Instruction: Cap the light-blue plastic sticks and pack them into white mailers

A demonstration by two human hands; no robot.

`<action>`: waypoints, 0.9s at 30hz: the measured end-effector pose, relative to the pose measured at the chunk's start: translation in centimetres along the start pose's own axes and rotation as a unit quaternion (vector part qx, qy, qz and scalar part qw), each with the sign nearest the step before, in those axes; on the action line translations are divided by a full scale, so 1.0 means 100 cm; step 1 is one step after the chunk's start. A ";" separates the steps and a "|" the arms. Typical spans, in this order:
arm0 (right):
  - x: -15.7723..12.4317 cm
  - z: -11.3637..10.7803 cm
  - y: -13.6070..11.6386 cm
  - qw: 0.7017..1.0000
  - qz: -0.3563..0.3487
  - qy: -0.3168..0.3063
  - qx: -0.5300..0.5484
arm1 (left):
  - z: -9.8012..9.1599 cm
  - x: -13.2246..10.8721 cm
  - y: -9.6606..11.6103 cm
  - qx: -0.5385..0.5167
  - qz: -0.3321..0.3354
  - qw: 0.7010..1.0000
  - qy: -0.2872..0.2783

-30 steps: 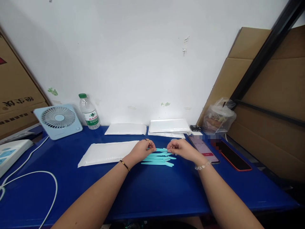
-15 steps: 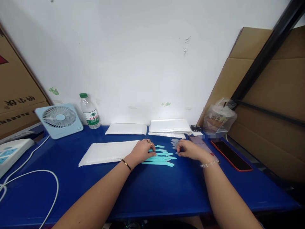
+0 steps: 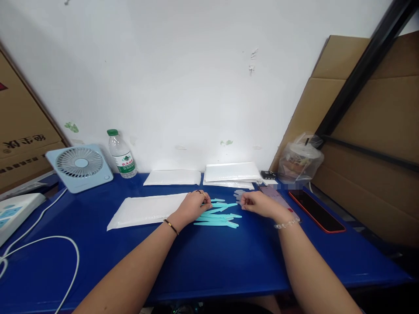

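Teal sticks [image 3: 218, 216] lie in a loose bunch on the blue counter [image 3: 209, 266], right between the person's two hands. Most of them point from left to right, and some touch or cross each other. The left hand [image 3: 193, 206] has its thumb and finger pinched on the left end of one teal stick [image 3: 227, 205] near the far side of the bunch. The right hand [image 3: 258, 205] is just past the right ends of the sticks. Its fingers are curled in and its thumb is close to them, but you cannot tell if it holds something small. Some little see-through pieces [image 3: 238, 193] lie by those fingers.

A big white envelope [image 3: 147, 210] lies flat on the left, and its right end goes behind the left hand. Near the wall there is one more white envelope [image 3: 172, 177], and next to it a small white pile [image 3: 232, 172]. One phone [image 3: 275, 196] is partly hidden by the right hand and wrist. A phone with a red edge [image 3: 317, 212] lies farther right. At the back left, a blue fan [image 3: 81, 163] leans back beside a water bottle [image 3: 123, 157] with a green cap.
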State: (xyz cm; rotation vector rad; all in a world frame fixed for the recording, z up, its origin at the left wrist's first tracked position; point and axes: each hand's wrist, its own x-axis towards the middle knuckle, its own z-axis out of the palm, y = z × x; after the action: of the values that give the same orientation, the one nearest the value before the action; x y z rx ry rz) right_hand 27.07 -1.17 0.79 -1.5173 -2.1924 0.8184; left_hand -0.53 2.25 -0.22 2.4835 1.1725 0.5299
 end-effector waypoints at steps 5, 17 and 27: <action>-0.003 -0.003 -0.012 0.999 -0.020 -0.005 0.046 | -0.001 0.001 0.000 0.011 -0.019 1.000 0.006; 0.000 -0.006 -0.012 0.969 -0.069 0.166 0.166 | -0.003 -0.003 -0.010 -0.122 -0.050 0.991 0.012; 0.007 0.006 -0.016 0.963 -0.118 0.196 0.142 | -0.001 -0.002 -0.012 -0.167 -0.049 0.985 -0.006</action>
State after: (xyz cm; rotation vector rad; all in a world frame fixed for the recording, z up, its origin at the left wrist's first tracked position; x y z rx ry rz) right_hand 25.31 -1.11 1.28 -1.1392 -1.8284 0.6536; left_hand -1.50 2.89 -0.70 2.1318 1.0927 0.6273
